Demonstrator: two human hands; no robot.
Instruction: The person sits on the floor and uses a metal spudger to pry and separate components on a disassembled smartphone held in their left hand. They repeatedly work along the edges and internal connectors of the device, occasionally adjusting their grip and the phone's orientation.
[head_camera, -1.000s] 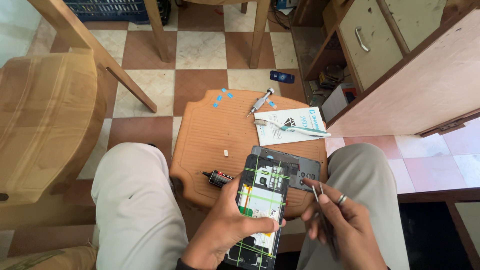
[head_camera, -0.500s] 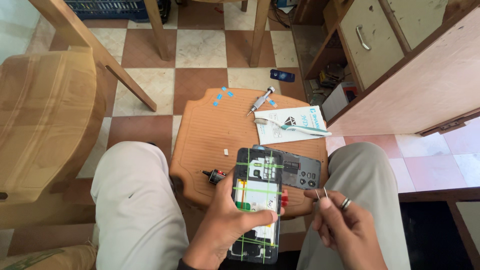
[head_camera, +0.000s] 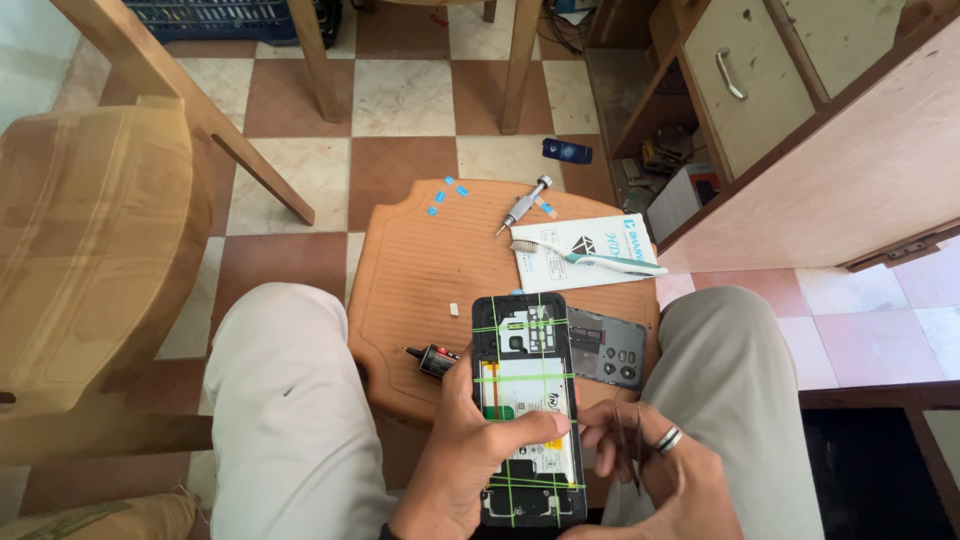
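Observation:
My left hand (head_camera: 470, 455) grips an opened phone (head_camera: 525, 380), its back off and insides showing, wrapped in thin green bands. The phone stands nearly upright over my lap. My right hand (head_camera: 655, 470), with a ring on one finger, sits just right of the phone and pinches slim dark tweezers (head_camera: 628, 445) beside its lower edge. A dark grey back cover (head_camera: 610, 348) lies on the brown stool (head_camera: 420, 270) behind the phone.
On the stool lie a small black bottle (head_camera: 432, 358), a screwdriver (head_camera: 524, 205), a toothbrush (head_camera: 590, 257) on a white booklet (head_camera: 585, 250) and several blue bits (head_camera: 445, 192). A wooden chair (head_camera: 90, 250) stands left, a drawer cabinet (head_camera: 760, 90) right.
The left hand has turned the phone from a slant to nearly upright and lifted it slightly. The right hand stayed close by its lower right edge with the tweezers.

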